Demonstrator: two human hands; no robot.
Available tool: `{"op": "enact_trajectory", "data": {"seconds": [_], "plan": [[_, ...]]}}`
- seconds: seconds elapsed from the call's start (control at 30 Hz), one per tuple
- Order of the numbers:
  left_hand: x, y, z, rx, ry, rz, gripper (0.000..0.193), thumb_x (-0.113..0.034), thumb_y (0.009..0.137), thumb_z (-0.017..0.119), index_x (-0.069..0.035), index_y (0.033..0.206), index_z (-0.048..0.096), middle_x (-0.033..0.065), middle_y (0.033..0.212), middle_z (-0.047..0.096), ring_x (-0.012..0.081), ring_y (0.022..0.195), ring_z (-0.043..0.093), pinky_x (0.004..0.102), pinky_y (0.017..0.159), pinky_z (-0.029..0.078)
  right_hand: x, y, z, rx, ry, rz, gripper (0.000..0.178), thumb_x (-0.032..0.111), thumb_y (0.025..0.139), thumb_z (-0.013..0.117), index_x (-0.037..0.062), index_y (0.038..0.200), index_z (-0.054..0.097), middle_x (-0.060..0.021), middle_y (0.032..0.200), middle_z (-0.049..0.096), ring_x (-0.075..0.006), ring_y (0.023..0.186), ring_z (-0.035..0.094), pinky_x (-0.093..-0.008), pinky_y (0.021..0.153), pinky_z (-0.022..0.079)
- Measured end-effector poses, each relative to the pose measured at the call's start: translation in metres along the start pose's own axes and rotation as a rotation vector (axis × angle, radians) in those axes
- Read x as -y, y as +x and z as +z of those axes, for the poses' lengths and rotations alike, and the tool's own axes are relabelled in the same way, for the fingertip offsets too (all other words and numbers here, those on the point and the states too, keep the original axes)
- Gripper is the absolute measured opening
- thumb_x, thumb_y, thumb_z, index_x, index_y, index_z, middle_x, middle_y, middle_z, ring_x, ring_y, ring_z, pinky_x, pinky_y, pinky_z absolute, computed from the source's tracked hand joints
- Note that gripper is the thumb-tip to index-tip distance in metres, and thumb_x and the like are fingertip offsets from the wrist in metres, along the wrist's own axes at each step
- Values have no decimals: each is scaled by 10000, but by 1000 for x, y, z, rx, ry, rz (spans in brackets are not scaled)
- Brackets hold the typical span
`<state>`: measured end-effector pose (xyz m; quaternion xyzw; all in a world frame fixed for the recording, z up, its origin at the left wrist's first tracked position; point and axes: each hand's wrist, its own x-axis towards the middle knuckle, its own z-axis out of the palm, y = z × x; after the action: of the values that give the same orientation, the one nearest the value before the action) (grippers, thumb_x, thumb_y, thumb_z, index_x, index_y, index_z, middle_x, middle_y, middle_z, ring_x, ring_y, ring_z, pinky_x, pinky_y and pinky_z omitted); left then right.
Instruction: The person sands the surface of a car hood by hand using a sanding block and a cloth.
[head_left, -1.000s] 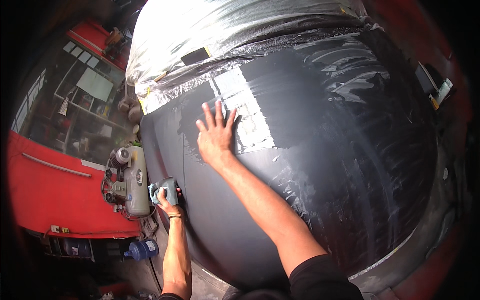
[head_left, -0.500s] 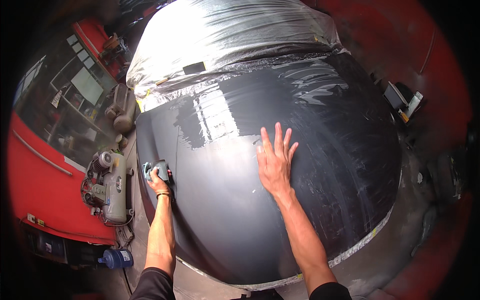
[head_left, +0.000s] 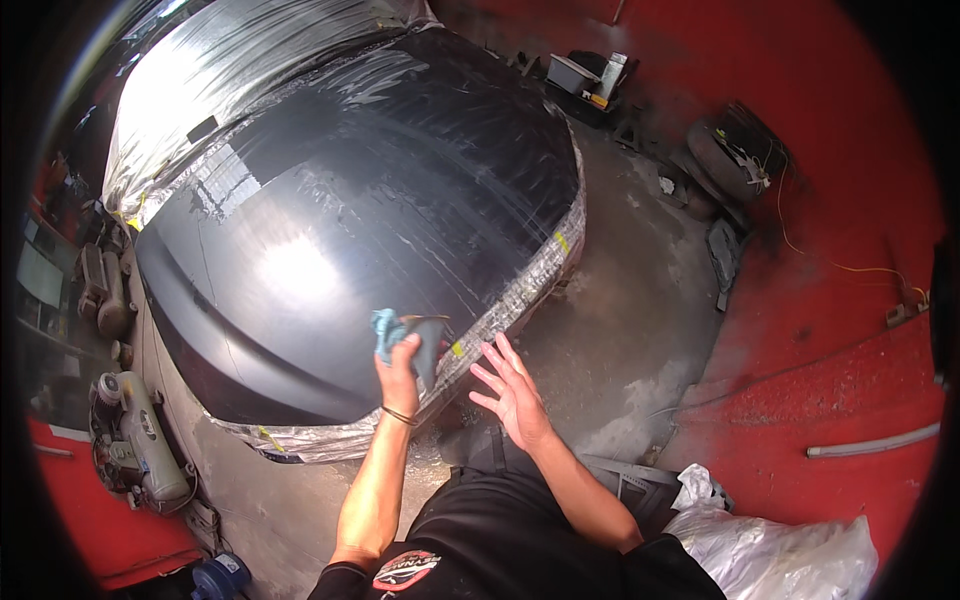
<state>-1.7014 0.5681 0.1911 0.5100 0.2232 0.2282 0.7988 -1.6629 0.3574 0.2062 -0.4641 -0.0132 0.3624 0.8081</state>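
My left hand (head_left: 397, 375) is closed around a crumpled light-blue cloth (head_left: 387, 333) and a flat, flexible dark-grey piece (head_left: 429, 347) whose exact kind I cannot make out. It is over the front edge of a dark car hood (head_left: 340, 270). To its right, my right hand (head_left: 515, 402) has its fingers spread and holds nothing, in front of the taped edge. Wet streaks and a bright reflection mark the hood. Masking film with yellow tape (head_left: 562, 243) borders the front.
Plastic sheeting (head_left: 165, 120) covers the car behind the hood, with a small dark rectangle (head_left: 202, 130) on it. An air compressor (head_left: 150, 450) stands at left, a blue water jug (head_left: 220, 575) lower left. A stuffed plastic bag (head_left: 770, 545) is lower right, near red walls.
Both hands have come off the hood's middle and left side toward its front edge, closer to my body and each other. My left hand still holds the cloth. The view has swung right.
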Motion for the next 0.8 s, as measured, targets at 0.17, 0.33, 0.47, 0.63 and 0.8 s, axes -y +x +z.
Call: {"op": "enact_trajectory", "data": {"seconds": [0.17,0.33,0.47,0.63,0.8], "plan": [[37,-100,99,770,1204,318,1016,-671,938,753,-56,1676,422,234,1699,446,459,1628,323,630,1313,267,-21,-48,-93,-128,530,70,606,583,1104,551,224,1592,569,-60,1507,646,-270,1311,638,-508,1013,566],[41,-117,85,809,1045,208,865,-592,1045,690,-26,1659,463,274,1695,466,420,1619,390,543,1305,342,-28,-72,-243,45,728,28,572,511,1065,623,223,1558,609,-91,1423,697,-290,1049,695,-405,759,586],[57,-129,62,613,1070,-257,617,-452,1090,695,-5,1512,640,240,1473,695,298,1374,671,404,1153,511,-35,-106,-409,-326,793,-56,527,535,1039,635,236,1470,682,-61,1319,729,-270,985,685,-365,744,566],[100,-169,48,632,850,-683,440,-310,1113,706,-32,1454,710,114,1444,734,191,1320,667,352,1130,514,-66,-190,-568,-861,764,181,263,531,1059,602,339,1165,749,48,1085,746,-204,865,712,-361,707,611],[128,-166,180,568,457,-601,160,-158,1100,722,-38,1174,795,51,1310,781,113,1215,672,333,1060,539,-36,-251,-630,-825,897,323,260,515,1046,593,359,1192,742,45,1054,759,-229,897,740,-392,664,624]]}}
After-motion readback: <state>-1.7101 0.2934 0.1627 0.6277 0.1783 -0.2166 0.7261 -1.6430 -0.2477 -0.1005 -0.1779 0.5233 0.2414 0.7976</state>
